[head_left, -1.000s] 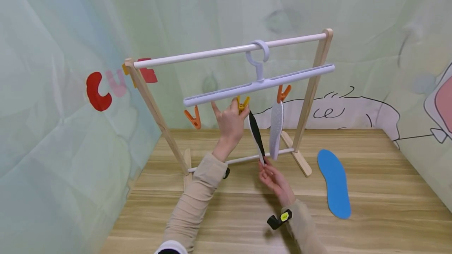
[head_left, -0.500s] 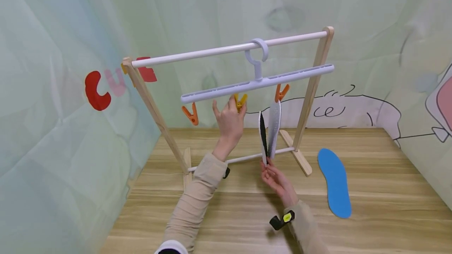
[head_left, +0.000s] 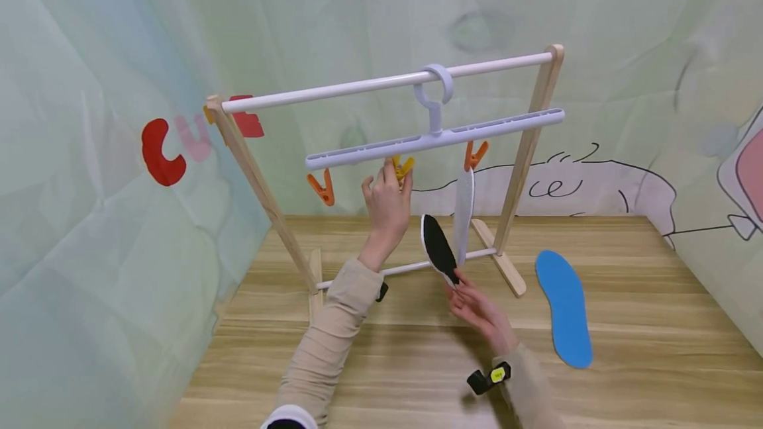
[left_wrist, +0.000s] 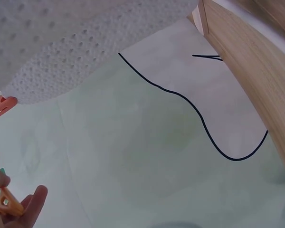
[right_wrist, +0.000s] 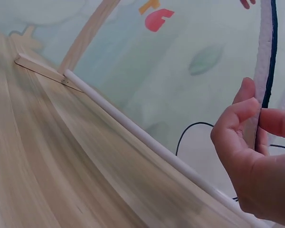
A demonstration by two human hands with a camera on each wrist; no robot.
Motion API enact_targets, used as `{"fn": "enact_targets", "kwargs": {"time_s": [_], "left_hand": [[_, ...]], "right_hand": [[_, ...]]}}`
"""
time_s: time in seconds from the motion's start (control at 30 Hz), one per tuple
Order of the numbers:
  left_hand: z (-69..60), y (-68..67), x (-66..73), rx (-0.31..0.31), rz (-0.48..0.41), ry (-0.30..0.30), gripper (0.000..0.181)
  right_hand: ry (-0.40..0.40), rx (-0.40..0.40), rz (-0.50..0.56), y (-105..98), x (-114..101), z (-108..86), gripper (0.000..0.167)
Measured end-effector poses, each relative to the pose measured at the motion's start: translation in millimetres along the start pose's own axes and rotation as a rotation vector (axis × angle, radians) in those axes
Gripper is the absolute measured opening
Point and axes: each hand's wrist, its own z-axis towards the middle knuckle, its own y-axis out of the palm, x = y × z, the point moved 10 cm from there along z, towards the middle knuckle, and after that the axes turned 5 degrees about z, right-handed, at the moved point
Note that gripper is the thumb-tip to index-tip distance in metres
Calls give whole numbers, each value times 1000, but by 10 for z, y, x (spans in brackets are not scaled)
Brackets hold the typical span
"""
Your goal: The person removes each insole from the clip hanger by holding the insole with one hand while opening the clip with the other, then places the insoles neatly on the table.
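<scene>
The left hand (head_left: pixel 387 207) pinched the yellow clip (head_left: pixel 406 167) just under the bar of the lilac hanger (head_left: pixel 381 150), thumb and fingers bent about it; whether the clip's mouth was parted could not be told. The right hand (head_left: pixel 479 313) pinched the black-and-white insole (head_left: pixel 440 249) by its lower end, the free end tilted up and leftward, below the yellow clip and apart from it. Beside it a pale insole (head_left: pixel 463 217) hung from an orange clip (head_left: pixel 475 155); a blue insole (head_left: pixel 566 310) lay on the table (head_left: pixel 632 270).

Likely faults: held at one end only, the black-and-white insole could have swung past the clip or knocked the pale insole — a small turn of the wrist would suffice. Too weak a squeeze might have left the mouth too narrow; an upward push could have rocked the hanger, hooked over the rail (head_left: pixel 334 93).

Obscured: the left wrist view cut the left hand at its lower corner, and the right wrist view showed the held insole edge-on, its top out of frame.
</scene>
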Motion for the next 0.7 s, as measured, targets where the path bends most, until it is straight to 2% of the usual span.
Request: {"fn": "enact_targets", "kwargs": {"time_s": [0.17,0.37,0.43,0.5,0.63,0.7], "left_hand": [[-3,23,-8,-15,0,-4,37],[-6,34,-7,-32,-7,-11,36],[-6,29,-3,-33,-5,-12,36],[-5,27,-3,-30,-7,-12,36],[-6,27,-8,-34,-24,-12,37],[-7,29,-11,-38,-35,-10,39]], "right_hand": [[-16,28,-38,5,-85,-116,41],[-64,-49,-66,34,-231,-228,46],[-88,-52,-72,22,-290,-262,47],[-115,-20,-77,-17,-350,-298,45],[-162,100,-107,-120,-465,-388,37],[-177,126,-113,-148,-510,-425,35]]}}
